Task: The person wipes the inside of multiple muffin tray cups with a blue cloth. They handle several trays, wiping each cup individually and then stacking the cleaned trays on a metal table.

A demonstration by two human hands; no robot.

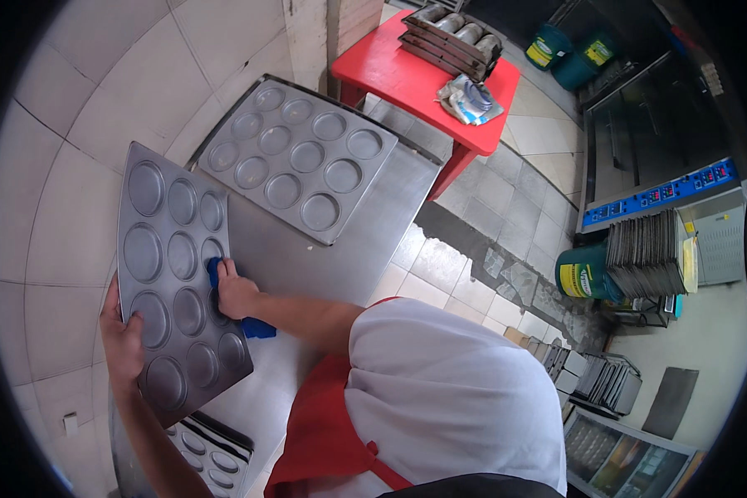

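A grey metal muffin pan (pixel 192 267) with several round, shallow cups is held up at a tilt on the left. My left hand (pixel 124 339) grips its left edge, thumb on the front face and fingers behind. On the pan's right side my right hand (pixel 236 292) presses a blue cloth (pixel 259 329) into the cups, its fingers closed on the cloth. Part of the cloth hangs below that hand. Beyond them, a second muffin pan (pixel 295 156) lies flat on the steel table (pixel 324 241).
More muffin pans (pixel 210 452) sit at the table's near end. A red table (pixel 382 62) holds stacked loaf tins (pixel 452 41) and a crumpled plastic bag (pixel 471 100). At right are an oven (pixel 656 141), green buckets (pixel 585 274) and stacked trays (pixel 646 253). A tiled wall (pixel 58 207) borders the left.
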